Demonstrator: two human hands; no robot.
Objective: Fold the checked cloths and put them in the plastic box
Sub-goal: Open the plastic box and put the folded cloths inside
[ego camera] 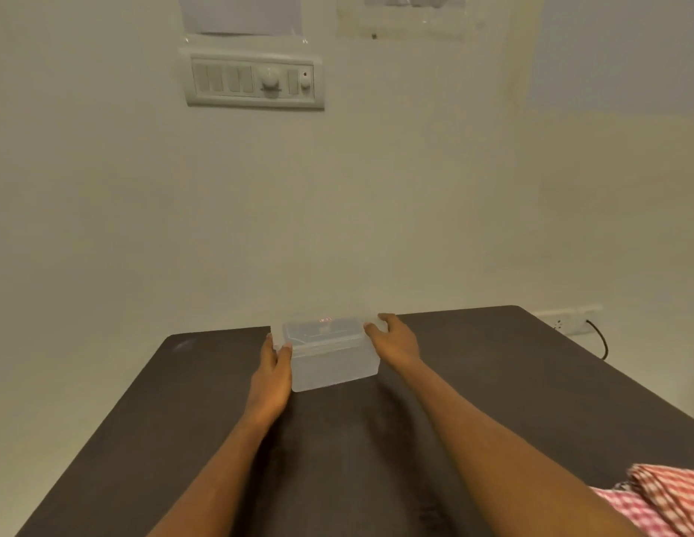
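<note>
A clear plastic box [330, 366] with its lid on stands at the far middle of a dark table [376, 439], close to the wall. My left hand [273, 375] presses against the box's left end, fingers at the lid's rim. My right hand [394, 337] grips the right end at the rim. Red-and-white checked cloths [663, 498] lie bunched at the table's near right corner, partly cut off by the frame and apart from both hands.
The wall rises directly behind the table's far edge. A switch panel [254, 79] is mounted high on it. A wall socket with a black cable [597, 335] sits low at the right, behind the table.
</note>
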